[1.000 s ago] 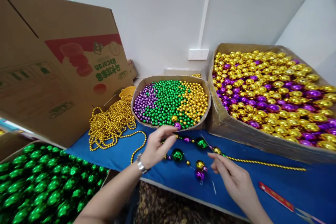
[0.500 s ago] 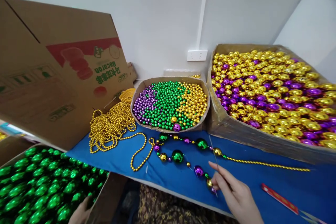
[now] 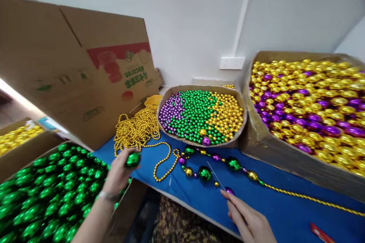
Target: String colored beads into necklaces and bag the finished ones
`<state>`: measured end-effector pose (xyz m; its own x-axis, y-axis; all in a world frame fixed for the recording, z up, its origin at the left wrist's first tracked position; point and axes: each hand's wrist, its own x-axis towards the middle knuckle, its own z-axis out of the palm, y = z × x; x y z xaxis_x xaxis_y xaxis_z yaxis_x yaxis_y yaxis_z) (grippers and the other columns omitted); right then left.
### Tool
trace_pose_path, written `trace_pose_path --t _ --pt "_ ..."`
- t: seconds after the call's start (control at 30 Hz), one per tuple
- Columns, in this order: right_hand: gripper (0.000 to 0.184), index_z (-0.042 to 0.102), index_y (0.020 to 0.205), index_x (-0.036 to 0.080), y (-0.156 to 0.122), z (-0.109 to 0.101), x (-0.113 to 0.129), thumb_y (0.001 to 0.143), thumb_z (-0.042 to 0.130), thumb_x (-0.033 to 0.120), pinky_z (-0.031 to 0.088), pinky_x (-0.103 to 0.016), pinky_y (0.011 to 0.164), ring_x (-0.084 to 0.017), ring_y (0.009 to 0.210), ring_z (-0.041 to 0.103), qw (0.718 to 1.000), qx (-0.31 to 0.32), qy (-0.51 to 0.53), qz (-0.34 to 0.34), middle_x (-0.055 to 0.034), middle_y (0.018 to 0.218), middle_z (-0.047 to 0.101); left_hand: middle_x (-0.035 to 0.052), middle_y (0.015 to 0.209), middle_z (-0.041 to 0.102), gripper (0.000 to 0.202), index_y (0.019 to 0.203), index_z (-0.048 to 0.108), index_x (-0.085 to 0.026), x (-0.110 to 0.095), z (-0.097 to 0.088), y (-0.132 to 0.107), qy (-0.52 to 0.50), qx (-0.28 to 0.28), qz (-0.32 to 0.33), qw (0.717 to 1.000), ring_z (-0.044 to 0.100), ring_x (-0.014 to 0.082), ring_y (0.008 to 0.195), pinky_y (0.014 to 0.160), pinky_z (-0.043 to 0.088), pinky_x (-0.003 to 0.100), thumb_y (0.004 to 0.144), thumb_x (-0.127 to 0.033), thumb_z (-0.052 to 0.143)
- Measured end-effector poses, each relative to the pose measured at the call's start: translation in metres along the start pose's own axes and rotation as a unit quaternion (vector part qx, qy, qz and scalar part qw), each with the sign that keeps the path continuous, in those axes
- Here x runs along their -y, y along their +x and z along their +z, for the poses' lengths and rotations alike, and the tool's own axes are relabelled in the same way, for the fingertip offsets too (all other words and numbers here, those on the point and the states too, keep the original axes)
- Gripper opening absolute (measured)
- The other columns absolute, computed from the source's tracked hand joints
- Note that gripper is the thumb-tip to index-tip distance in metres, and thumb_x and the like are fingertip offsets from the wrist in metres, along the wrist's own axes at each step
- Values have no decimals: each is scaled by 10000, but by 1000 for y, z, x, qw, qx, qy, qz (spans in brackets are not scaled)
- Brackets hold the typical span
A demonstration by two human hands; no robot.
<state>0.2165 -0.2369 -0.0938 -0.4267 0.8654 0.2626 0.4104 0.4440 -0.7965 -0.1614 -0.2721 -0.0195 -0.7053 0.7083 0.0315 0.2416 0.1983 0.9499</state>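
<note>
My left hand (image 3: 118, 172) grips a large shiny green bead (image 3: 133, 160) above the box of green beads (image 3: 42, 193). My right hand (image 3: 245, 212) pinches a long thin needle (image 3: 216, 173), its tip slanting up and to the left. Just beyond those fingers lies a beaded necklace (image 3: 205, 173) of green, gold and purple beads on the blue cloth (image 3: 196, 195). A purple bead (image 3: 229, 190) on it is partly covered by my right fingers. The necklace's far strand runs into a twisted gold cord (image 3: 310, 197) stretching right.
A cardboard tray (image 3: 176, 138) holds small purple, green and gold beads. Right of it stands a big box (image 3: 270, 152) of gold and purple beads. Gold bead chains (image 3: 137, 127) lie against a tall carton (image 3: 114, 79). A red-handled tool (image 3: 321, 232) is at the right front.
My left hand has come up out of the green bead box with a green bead. My right hand has the needle turned leftward over the necklace. The view has shifted left.
</note>
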Motion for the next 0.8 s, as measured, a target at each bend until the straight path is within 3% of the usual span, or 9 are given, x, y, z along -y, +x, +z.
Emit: trace_pose_path --t 0.07,0.13,0.23,0.33,0.47,0.6,0.8 --pt "340 624 1176 252 3 3 3 890 472 356 556 -180 625 -172 752 705 999 12 -29 -34 -59 1033 704 89 970 675 458 946 609 -181 -16 40 -5 -80 93 -31 992 652 230 826 609 553 332 826 -574 407" --pt "351 599 1211 253 3 4 8 892 472 330 559 -184 663 -183 825 702 997 19 -55 -57 -53 1081 686 102 995 662 403 991 571 -183 -26 78 -15 -270 213 -130 930 654 228 845 616 548 325 841 -536 448" --pt "353 577 1233 255 0 3 12 904 455 299 555 -182 694 -181 879 691 995 15 -78 -65 -46 1090 682 106 976 655 372 1023 558 -177 -32 121 -33 -421 294 -213 831 657 227 842 633 542 314 842 -496 496" --pt "342 582 1220 247 -5 1 10 907 448 276 550 -195 734 -182 912 682 993 -2 -90 -79 -47 1078 688 105 996 647 367 1055 565 -165 -32 144 -49 -471 339 -232 781 652 239 886 742 536 359 835 -457 533" --pt "338 579 1216 232 -9 2 5 906 447 255 549 -205 743 -183 912 682 990 -12 -108 -95 -58 1076 689 71 1009 645 293 1032 572 -178 -28 158 -60 -485 361 -233 761 645 257 946 874 487 412 794 -340 629" --pt "345 570 1225 217 -9 3 4 907 439 240 555 -194 684 -180 875 692 986 -4 -135 -102 -65 1054 697 74 913 661 340 970 576 -162 -28 167 -65 -467 348 -262 770 672 261 848 808 507 425 798 -454 602" --pt "345 568 1222 202 -11 4 0 901 442 216 551 -208 723 -179 887 688 979 -1 -165 -118 -75 1063 693 57 933 660 296 953 582 -154 -35 171 -70 -493 325 -230 774 664 226 855 822 510 384 808 -410 609"
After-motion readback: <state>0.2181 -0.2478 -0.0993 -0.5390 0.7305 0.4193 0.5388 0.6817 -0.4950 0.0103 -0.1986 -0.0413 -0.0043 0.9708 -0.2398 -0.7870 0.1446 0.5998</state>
